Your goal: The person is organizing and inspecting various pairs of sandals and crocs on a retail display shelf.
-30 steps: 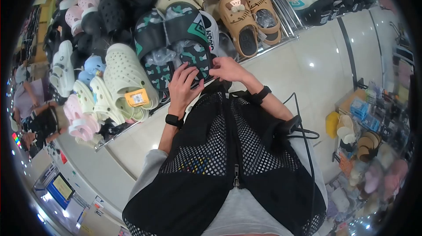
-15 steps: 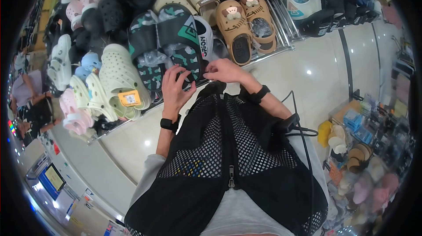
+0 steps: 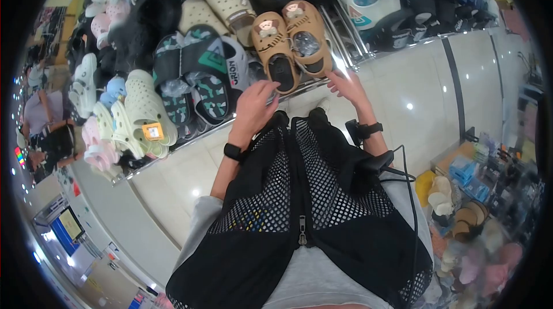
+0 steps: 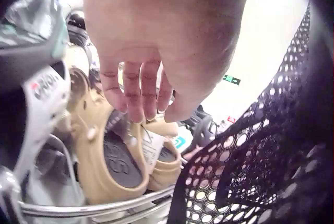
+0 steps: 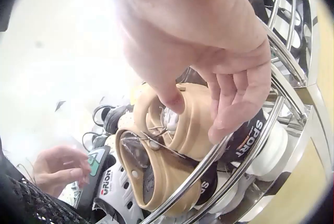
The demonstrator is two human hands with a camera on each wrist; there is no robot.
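Note:
A pair of tan clogs [image 3: 268, 46] with dog-face ornaments sits on the rack's front edge, heels toward me. My left hand [image 3: 254, 112] is at the heel of the left clog, and its relaxed fingers hang over the clog's opening in the left wrist view. Beside the right clog [image 3: 314, 16] is my right hand [image 3: 349, 89]. In the right wrist view its thumb [image 5: 172, 100] and fingers spread apart on either side of the heel. A white paper tag [image 4: 153, 148] hangs by the clogs.
Left of the tan clogs lie a white ORION clog [image 3: 235, 60] and camouflage slides [image 3: 213, 91]. Farther left are pale green clogs [image 3: 142, 97]. A chrome rail [image 3: 308, 88] runs along the rack's front. Hats and packaged goods fill another display [image 3: 469, 217] at the right.
Both hands have left the camouflage slides and moved right to the tan clogs. They have spread apart, one to each clog. The head view has shifted, so the rack appears farther left.

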